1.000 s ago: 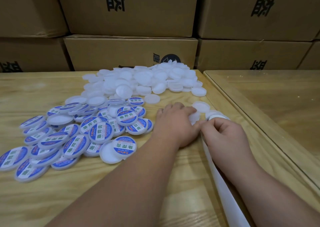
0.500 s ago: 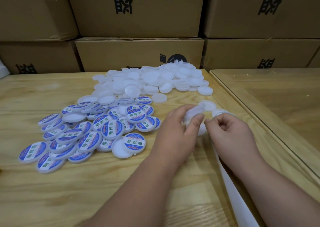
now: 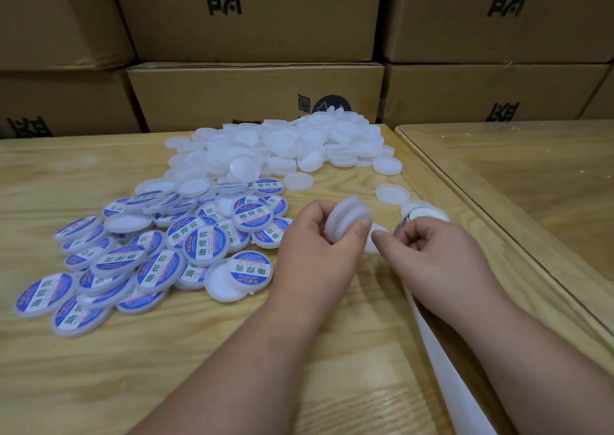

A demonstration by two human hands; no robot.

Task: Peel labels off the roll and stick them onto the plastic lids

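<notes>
Left hand [image 3: 319, 245] gripping a small stack of blank white lids [image 3: 347, 217], tilted on edge above the table [image 3: 99, 385]. Right hand [image 3: 435, 252] just beside, fingers curled, pinching something too small to make out. White backing strip [image 3: 442, 361] trailing from under the right hand toward the near edge. Labelled lids [image 3: 206, 247] heaped at left, blue and white; plain lids [image 3: 282, 149] piled farther back. Stacked cardboard boxes [image 3: 255, 96] behind.

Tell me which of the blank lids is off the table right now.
The blank white lid held in the left hand, tilted on edge above the table. The other blank lids lie flat or heaped on the wood.
</notes>
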